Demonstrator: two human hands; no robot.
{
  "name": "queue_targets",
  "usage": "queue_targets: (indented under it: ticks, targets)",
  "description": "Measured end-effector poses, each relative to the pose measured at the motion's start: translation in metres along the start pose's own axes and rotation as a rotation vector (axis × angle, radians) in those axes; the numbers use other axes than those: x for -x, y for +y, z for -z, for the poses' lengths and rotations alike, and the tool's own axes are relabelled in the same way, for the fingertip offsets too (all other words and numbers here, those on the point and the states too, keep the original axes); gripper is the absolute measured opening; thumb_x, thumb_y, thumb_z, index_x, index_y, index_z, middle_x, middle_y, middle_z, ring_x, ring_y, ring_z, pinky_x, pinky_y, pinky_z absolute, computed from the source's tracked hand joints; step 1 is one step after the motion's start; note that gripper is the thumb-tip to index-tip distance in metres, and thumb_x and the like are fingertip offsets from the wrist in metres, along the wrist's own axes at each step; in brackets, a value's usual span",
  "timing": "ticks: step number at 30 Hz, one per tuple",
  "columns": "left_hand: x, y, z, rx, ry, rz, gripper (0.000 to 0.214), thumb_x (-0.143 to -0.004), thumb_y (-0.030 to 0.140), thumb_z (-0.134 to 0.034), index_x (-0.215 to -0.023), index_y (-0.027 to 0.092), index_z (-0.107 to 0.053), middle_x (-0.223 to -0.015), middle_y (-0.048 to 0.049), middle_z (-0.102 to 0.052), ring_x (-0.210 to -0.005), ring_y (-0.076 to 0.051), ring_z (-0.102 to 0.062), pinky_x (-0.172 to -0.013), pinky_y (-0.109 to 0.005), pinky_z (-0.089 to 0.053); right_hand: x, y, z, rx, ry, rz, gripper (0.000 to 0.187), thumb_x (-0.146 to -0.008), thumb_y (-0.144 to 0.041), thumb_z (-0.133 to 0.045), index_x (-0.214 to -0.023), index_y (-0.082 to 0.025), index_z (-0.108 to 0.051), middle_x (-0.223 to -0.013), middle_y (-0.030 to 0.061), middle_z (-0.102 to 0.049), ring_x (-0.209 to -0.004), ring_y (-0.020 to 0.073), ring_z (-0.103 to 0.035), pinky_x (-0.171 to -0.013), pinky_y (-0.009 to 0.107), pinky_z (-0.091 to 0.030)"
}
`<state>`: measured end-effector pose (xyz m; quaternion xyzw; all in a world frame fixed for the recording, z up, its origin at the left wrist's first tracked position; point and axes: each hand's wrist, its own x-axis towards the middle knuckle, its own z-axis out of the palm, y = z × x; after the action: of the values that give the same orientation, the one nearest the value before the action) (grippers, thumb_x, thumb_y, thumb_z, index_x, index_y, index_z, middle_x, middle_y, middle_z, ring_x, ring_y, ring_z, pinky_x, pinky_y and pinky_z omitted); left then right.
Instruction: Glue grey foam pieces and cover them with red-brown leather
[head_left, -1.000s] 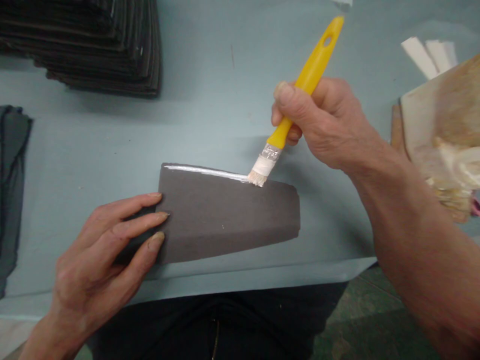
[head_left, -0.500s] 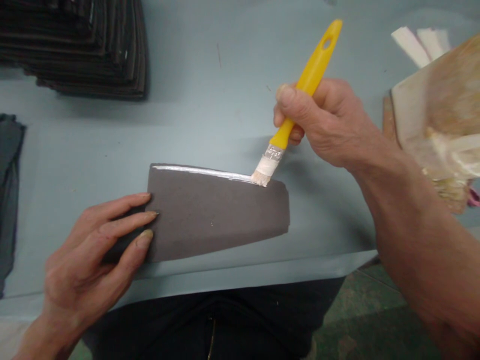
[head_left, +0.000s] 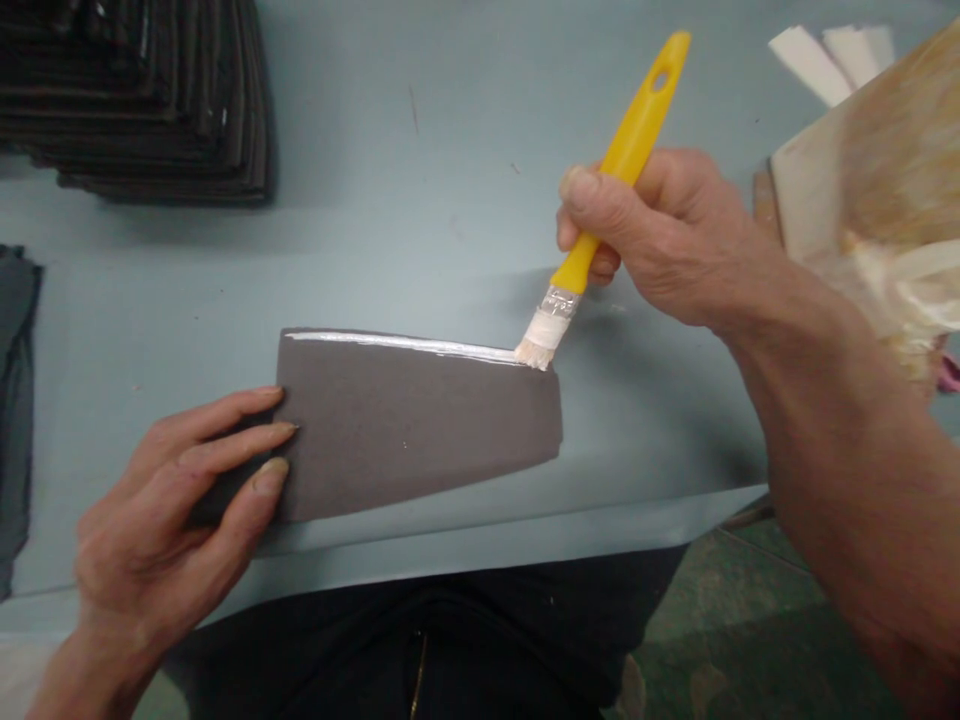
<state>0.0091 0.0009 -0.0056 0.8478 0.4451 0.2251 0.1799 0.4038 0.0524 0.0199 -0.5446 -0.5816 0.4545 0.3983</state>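
Note:
A dark grey flat piece [head_left: 420,420] of what looks like fabric or leather lies near the table's front edge, with a wet white strip [head_left: 390,343] along its far edge. My right hand [head_left: 645,230] is closed around the yellow handle of a paintbrush [head_left: 561,270]. The brush's bristles touch the piece at the right end of the white strip. At the piece's left end, my left hand [head_left: 180,510] rests with fingers stretched and apart, its fingertips and thumb pressing on the edge. Something dark shows under its palm, partly hidden.
A tall stack of dark pieces [head_left: 165,110] stands at the back left. Dark cloth [head_left: 16,400] lies at the left edge. On the right is a container smeared with dried glue or paint [head_left: 814,190], with white strips [head_left: 814,65] behind it. The table's front edge runs close to my body.
The brush has slid right along the far edge of the piece, and the white strip now reaches further right. My left hand stays on the left end. The view has shifted slightly.

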Motion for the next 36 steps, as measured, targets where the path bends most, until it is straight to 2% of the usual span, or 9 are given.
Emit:
queue_targets:
  ticks: [6,12,16,19,21,23,26,32,36]
  targets:
    - [0.0,0.0,0.0,0.001,0.025,0.019,0.032,-0.096,0.021,-0.069,-0.123,0.037,-0.074,-0.14,-0.0034,-0.074,-0.122,-0.03,-0.073,-0.109,-0.05,-0.055,0.006,0.006,0.01,-0.017,-0.044,0.003,0.04,-0.112,-0.035,-0.061,-0.075,-0.019,-0.068,-0.057,-0.0053,-0.045,-0.054,0.0067,-0.044,-0.054,0.024,-0.036]
    - [0.002,-0.003,0.0,-0.028,0.036,0.01,0.021,-0.098,0.025,-0.068,-0.117,0.031,-0.075,-0.137,-0.0087,-0.076,-0.12,-0.032,-0.074,-0.109,-0.051,-0.056,0.014,0.005,0.022,0.008,-0.065,-0.041,0.039,-0.111,-0.037,-0.062,-0.077,-0.02,-0.07,-0.059,-0.0042,-0.047,-0.055,0.007,-0.044,-0.056,0.025,-0.036]
    - [0.002,-0.003,-0.002,-0.024,0.044,0.041,0.022,-0.102,0.027,-0.065,-0.122,0.03,-0.073,-0.137,-0.0069,-0.077,-0.124,-0.029,-0.075,-0.11,-0.047,-0.058,0.025,-0.003,0.027,0.144,0.051,-0.038,0.039,-0.108,-0.041,-0.067,-0.074,-0.022,-0.071,-0.058,-0.0034,-0.051,-0.055,0.0072,-0.047,-0.053,0.026,-0.036]
    - [0.001,-0.001,-0.001,0.002,0.043,0.06,0.026,-0.106,0.022,-0.06,-0.128,0.03,-0.069,-0.136,-0.0021,-0.078,-0.125,-0.022,-0.075,-0.112,-0.041,-0.059,0.037,-0.012,0.02,0.217,0.146,-0.005,0.039,-0.103,-0.054,-0.072,-0.074,-0.027,-0.074,-0.058,-0.0017,-0.057,-0.057,0.0099,-0.052,-0.052,0.032,-0.035]
    - [0.001,0.001,-0.001,0.065,0.035,0.056,0.025,-0.108,0.022,-0.056,-0.128,0.028,-0.069,-0.136,-0.001,-0.078,-0.127,-0.021,-0.074,-0.114,-0.04,-0.058,0.045,-0.017,0.01,0.283,0.251,-0.001,0.046,-0.1,-0.065,-0.071,-0.073,-0.028,-0.074,-0.06,0.0,-0.059,-0.06,0.0132,-0.056,-0.055,0.037,-0.037]
    - [0.001,0.002,-0.002,0.097,0.045,0.084,0.028,-0.111,0.024,-0.051,-0.132,0.024,-0.069,-0.134,-0.0035,-0.079,-0.124,-0.021,-0.074,-0.111,-0.038,-0.06,0.05,-0.021,-0.005,0.355,0.293,0.022,0.054,-0.099,-0.075,-0.065,-0.076,-0.027,-0.074,-0.065,0.0012,-0.062,-0.064,0.0145,-0.059,-0.058,0.041,-0.041]
    - [0.001,0.001,-0.003,0.155,0.026,0.148,0.033,-0.113,0.026,-0.046,-0.136,0.023,-0.069,-0.136,-0.0047,-0.078,-0.126,-0.021,-0.073,-0.114,-0.038,-0.059,0.05,-0.026,-0.035,0.291,0.211,0.104,0.054,-0.099,-0.075,-0.064,-0.081,-0.026,-0.075,-0.069,0.0012,-0.063,-0.064,0.0129,-0.058,-0.059,0.039,-0.043]
    - [0.001,-0.003,0.002,0.303,-0.038,0.121,0.036,-0.112,0.023,-0.044,-0.139,0.019,-0.068,-0.139,-0.0067,-0.076,-0.13,-0.021,-0.071,-0.12,-0.039,-0.054,0.039,-0.049,-0.106,0.036,0.048,0.185,0.051,-0.095,-0.071,-0.073,-0.073,-0.025,-0.075,-0.067,-0.0004,-0.06,-0.058,0.0099,-0.054,-0.05,0.03,-0.04]
    - [0.001,-0.007,0.004,0.352,-0.074,0.084,0.04,-0.111,0.02,-0.042,-0.142,0.018,-0.066,-0.142,-0.0065,-0.074,-0.131,-0.021,-0.07,-0.122,-0.039,-0.052,0.035,-0.06,-0.135,-0.012,-0.033,0.203,0.047,-0.095,-0.066,-0.077,-0.073,-0.025,-0.075,-0.071,-0.0023,-0.063,-0.056,0.0058,-0.052,-0.049,0.025,-0.04]
